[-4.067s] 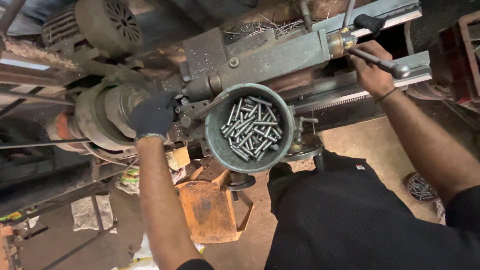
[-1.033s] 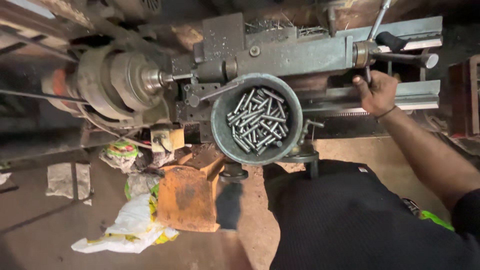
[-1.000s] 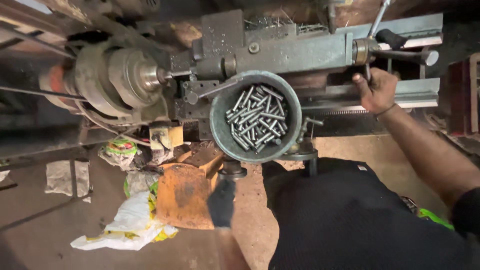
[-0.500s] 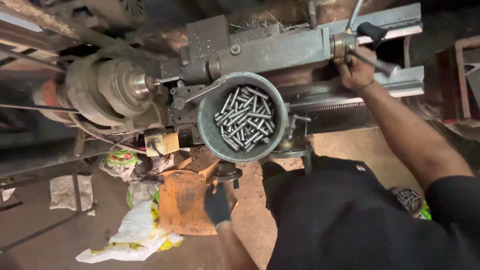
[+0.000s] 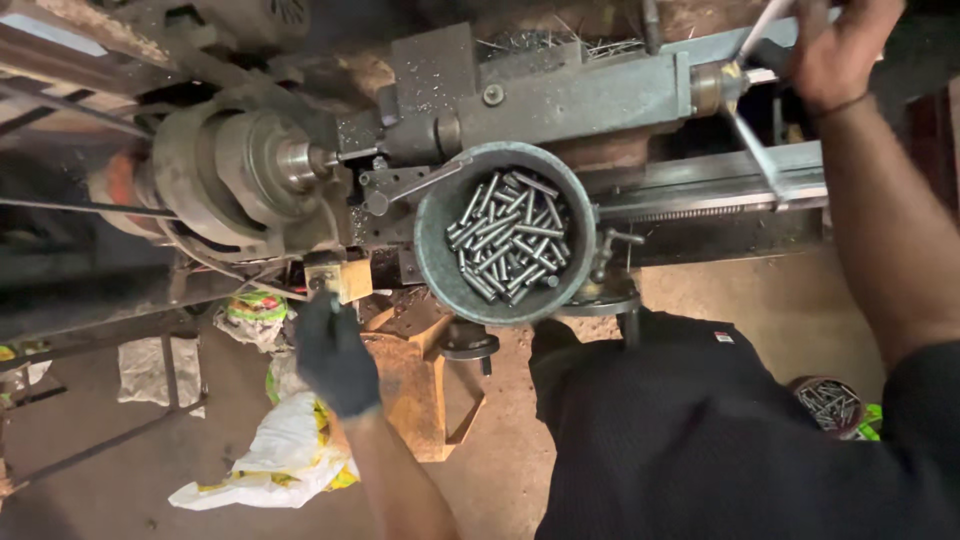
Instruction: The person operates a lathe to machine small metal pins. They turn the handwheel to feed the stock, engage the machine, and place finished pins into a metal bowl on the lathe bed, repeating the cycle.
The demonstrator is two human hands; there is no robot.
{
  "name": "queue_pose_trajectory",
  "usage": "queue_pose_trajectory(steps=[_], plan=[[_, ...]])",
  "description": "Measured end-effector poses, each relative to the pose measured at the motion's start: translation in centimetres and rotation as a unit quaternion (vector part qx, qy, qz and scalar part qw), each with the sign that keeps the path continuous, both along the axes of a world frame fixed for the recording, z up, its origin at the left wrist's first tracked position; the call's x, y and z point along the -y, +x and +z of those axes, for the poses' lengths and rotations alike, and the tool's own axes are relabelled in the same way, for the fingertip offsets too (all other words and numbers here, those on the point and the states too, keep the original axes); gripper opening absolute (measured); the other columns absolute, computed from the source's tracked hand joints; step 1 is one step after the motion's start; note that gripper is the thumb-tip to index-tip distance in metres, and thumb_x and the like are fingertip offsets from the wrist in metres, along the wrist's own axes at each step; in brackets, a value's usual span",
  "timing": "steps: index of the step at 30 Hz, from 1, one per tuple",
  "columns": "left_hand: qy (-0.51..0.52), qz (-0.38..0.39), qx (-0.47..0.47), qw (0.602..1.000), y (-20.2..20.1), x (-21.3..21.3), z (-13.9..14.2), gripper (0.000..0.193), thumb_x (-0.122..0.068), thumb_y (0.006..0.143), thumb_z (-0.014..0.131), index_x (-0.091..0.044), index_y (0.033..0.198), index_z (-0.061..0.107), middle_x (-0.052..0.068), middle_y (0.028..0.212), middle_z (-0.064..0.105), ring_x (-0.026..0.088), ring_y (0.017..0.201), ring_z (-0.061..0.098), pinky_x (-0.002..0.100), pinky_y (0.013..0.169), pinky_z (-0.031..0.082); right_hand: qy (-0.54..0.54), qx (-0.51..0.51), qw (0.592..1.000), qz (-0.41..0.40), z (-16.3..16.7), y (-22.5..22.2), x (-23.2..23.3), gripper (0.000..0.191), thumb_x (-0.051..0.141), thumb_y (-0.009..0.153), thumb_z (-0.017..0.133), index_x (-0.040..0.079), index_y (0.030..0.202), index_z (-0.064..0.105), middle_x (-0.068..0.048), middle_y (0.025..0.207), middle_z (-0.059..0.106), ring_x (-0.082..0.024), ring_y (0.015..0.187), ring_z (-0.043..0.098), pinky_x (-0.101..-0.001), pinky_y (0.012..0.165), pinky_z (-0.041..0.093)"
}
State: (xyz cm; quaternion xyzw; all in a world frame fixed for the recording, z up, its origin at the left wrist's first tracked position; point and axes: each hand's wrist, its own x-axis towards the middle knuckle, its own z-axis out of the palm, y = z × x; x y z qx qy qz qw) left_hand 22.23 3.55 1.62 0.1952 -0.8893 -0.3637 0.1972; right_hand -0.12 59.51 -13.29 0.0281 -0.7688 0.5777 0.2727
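Looking down on a lathe [image 5: 560, 95] from above. Far left: a white sheet [image 5: 158, 370] on the floor, and a white and yellow bag [image 5: 275, 465] beside an orange stand [image 5: 425, 395]. Upper left: the chuck [image 5: 245, 165], grey and round, with a short spindle nose pointing right.

Left hand [image 5: 335, 355], in a dark glove, hangs below the chuck, just under a small yellow block [image 5: 345, 275]. Fingers point up toward the block; whether they touch it, or grip anything, I cannot tell.

Centre: a round grey pan [image 5: 432, 260] sits against the lathe, holding a heap of short metal pins [image 5: 508, 235] lying crosswise. A thin lever reaches in from the left over the pan's rim.

Right of the pan: the bed [image 5: 700, 185] runs off to the right. Right hand [image 5: 835, 50], bare, sits at the top edge, fingers clenched round a handle [image 5: 755, 25] of the spoked wheel; another spoke [image 5: 755, 150] slants down below it.

Lower right: a small tin [image 5: 828, 403] of more pins, on the floor beside the person's dark shirt [image 5: 690, 440].
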Motion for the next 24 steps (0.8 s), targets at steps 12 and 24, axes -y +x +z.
queue_pose_trajectory(steps=[12,24], plan=[[-0.377,-0.371,0.057,0.846,-20.3,1.5,0.7,0.032,-0.007,0.089,0.062,-0.016,0.116,0.075,0.012,0.103,0.072,0.036,0.101,0.065,0.048,0.089,0.051,0.380,-0.153,0.909,0.072,5.6,3.4,3.6,0.058,-0.008,0.091,0.085,0.005,0.144,0.065,-0.021,0.161,0.053,-0.038,0.131,0.061,-0.0453,0.108,0.054],[-0.448,-0.386,0.110,0.799,-21.6,2.1,-1.0,0.031,-0.009,0.083,0.066,-0.021,0.109,0.077,0.011,0.092,0.072,0.034,0.094,0.067,0.046,0.086,0.052,-0.216,0.265,0.913,0.223,3.7,10.2,-0.2,0.041,0.033,0.107,0.049,0.001,0.090,0.068,-0.014,0.084,0.070,-0.027,0.076,0.067,-0.0351,0.075,0.055]])
